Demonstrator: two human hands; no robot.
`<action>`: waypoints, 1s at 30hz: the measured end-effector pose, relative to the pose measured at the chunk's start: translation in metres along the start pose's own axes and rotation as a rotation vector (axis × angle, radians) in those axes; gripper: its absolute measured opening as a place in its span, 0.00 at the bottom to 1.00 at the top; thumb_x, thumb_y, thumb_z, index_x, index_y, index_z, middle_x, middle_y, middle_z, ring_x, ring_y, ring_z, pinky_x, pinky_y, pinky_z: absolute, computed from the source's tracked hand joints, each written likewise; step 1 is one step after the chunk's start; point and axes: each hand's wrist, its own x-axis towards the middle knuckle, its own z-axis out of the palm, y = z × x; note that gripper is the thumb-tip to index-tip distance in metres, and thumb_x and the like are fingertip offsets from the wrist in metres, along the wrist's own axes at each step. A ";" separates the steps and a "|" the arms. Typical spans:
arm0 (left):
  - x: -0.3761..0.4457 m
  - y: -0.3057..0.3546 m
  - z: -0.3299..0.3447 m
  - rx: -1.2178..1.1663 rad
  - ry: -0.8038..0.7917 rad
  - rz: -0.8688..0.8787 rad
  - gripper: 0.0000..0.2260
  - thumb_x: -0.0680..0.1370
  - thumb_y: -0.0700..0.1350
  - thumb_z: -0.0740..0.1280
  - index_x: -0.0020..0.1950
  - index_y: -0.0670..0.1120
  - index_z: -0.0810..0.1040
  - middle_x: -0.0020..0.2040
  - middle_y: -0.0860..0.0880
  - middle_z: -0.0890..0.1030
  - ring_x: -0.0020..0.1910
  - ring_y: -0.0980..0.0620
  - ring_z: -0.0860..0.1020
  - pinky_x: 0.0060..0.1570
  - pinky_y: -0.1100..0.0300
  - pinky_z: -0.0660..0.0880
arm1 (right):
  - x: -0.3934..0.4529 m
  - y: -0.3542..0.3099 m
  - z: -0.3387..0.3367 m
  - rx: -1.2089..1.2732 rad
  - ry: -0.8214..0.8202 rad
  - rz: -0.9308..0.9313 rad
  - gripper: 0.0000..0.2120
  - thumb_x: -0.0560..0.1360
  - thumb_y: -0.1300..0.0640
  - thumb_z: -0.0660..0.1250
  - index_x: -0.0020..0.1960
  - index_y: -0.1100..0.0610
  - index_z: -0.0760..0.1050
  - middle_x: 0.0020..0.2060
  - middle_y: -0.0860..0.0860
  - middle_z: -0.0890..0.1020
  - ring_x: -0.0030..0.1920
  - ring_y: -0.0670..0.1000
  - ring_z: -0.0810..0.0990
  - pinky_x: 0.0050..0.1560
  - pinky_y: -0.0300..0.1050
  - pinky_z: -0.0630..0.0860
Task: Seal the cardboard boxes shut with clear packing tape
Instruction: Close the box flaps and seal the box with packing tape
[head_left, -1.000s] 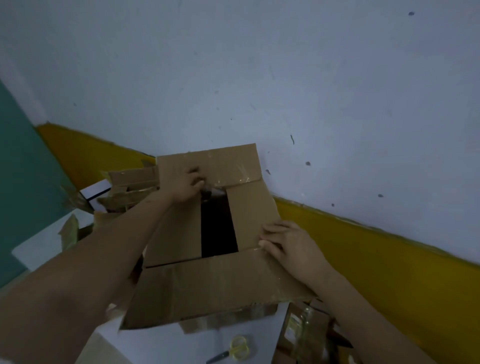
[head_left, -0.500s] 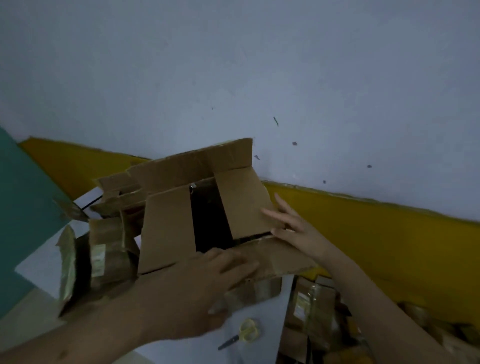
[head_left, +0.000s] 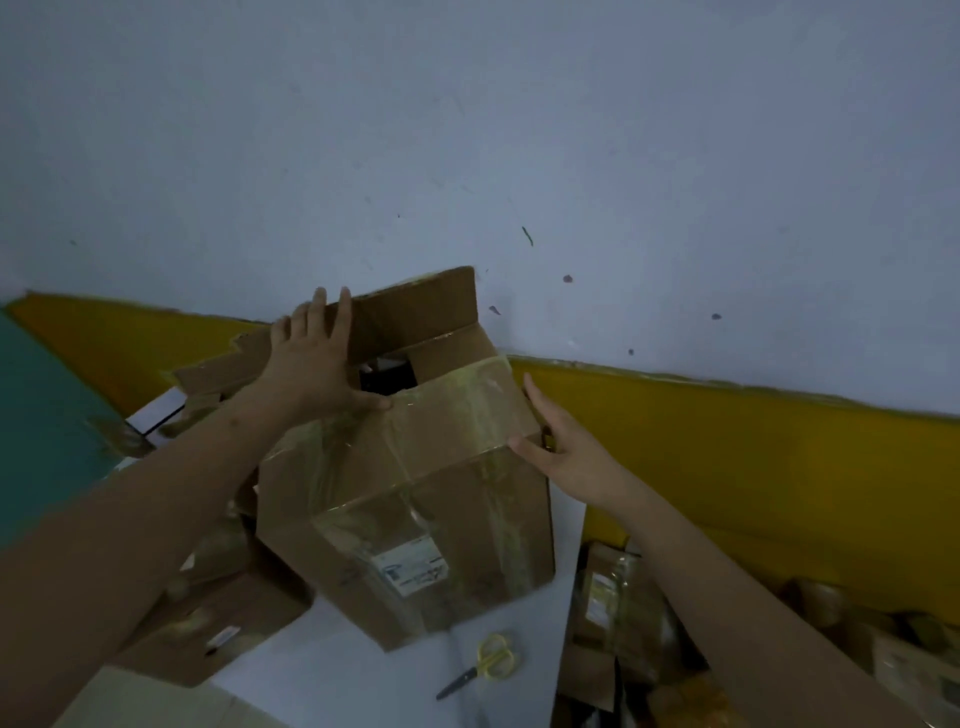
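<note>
A large brown cardboard box (head_left: 415, 545) stands on the white table (head_left: 363, 670), old clear tape shining on its top and front. Its near flap lies folded down; the far flap (head_left: 415, 312) stands upright, leaving a dark gap. My left hand (head_left: 317, 364) lies flat on the box top, fingers straight against the far flap, thumb on the near flap's edge. My right hand (head_left: 558, 441) presses with straight fingers against the box's right upper corner. No tape roll is in view.
Yellow-handled scissors (head_left: 485, 665) lie on the table in front of the box. Flattened and smaller cardboard boxes (head_left: 208, 623) crowd the left. More taped parcels (head_left: 613, 613) pile up on the right, below the table. A blue and yellow wall (head_left: 727, 441) runs close behind.
The near flap has been folded down over the opening. My left hand moved from the near flap up to the far flap. My right hand slid to the right corner.
</note>
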 end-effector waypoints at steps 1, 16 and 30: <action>0.006 -0.003 -0.006 0.027 -0.009 0.002 0.62 0.66 0.76 0.68 0.81 0.48 0.33 0.81 0.38 0.50 0.78 0.35 0.56 0.75 0.38 0.54 | 0.001 0.004 0.000 -0.041 0.012 -0.022 0.37 0.80 0.42 0.63 0.80 0.42 0.45 0.77 0.35 0.52 0.75 0.38 0.54 0.67 0.33 0.58; -0.067 0.030 0.059 -0.400 -0.134 0.131 0.40 0.77 0.74 0.49 0.83 0.53 0.56 0.83 0.49 0.48 0.81 0.48 0.50 0.78 0.48 0.50 | 0.003 0.017 -0.004 -0.437 0.011 -0.114 0.40 0.73 0.25 0.53 0.80 0.38 0.46 0.78 0.34 0.44 0.78 0.46 0.54 0.73 0.53 0.65; -0.077 0.026 0.065 -0.359 -0.075 0.188 0.34 0.82 0.65 0.45 0.82 0.46 0.56 0.83 0.44 0.52 0.82 0.47 0.46 0.80 0.49 0.40 | 0.083 -0.025 0.022 -0.956 0.012 0.089 0.31 0.83 0.38 0.41 0.82 0.51 0.43 0.81 0.48 0.43 0.80 0.58 0.40 0.77 0.63 0.40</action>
